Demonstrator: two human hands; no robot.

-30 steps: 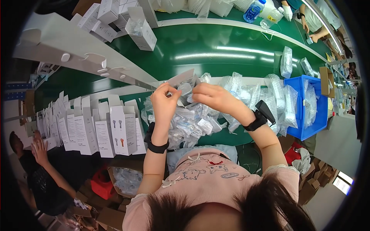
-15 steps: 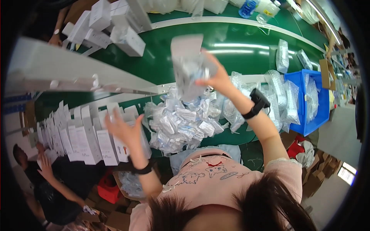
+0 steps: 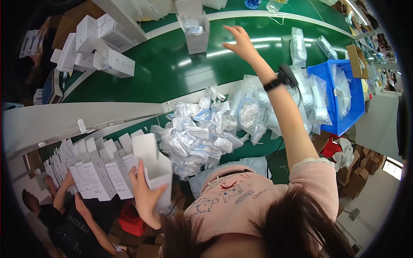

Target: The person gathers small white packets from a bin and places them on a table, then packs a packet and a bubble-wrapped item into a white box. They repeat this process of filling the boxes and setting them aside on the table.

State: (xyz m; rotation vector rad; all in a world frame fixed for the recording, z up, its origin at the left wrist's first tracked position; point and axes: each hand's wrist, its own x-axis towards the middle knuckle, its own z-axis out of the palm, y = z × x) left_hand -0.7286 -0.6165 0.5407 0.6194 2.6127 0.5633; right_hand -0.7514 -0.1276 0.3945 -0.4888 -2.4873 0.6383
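Note:
My left hand (image 3: 146, 191) grips an open white carton (image 3: 157, 165) at the near end of a row of similar cartons. The flap of this carton stands up, and its inside looks bare where I can see it. My right hand (image 3: 241, 44) reaches over the green surface, fingers spread, holding nothing. Just left of it another open white carton (image 3: 198, 43) stands upright with bagged contents showing at its mouth. Between my arms lies a heap of small clear bags (image 3: 195, 133) with white and pale blue parts inside.
White cartons (image 3: 92, 180) stand in a long row at left, where a co-worker's hands (image 3: 69, 180) touch them. More white boxes (image 3: 116, 62) are piled at upper left. A metal rail (image 3: 86, 118) crosses at left. Bubble-wrap packs (image 3: 299, 47) lie near a blue bin (image 3: 350, 114) at right.
My right hand has let go of the filled carton, which now stands farther away on the green surface. My left hand, empty before, has taken hold of another open carton.

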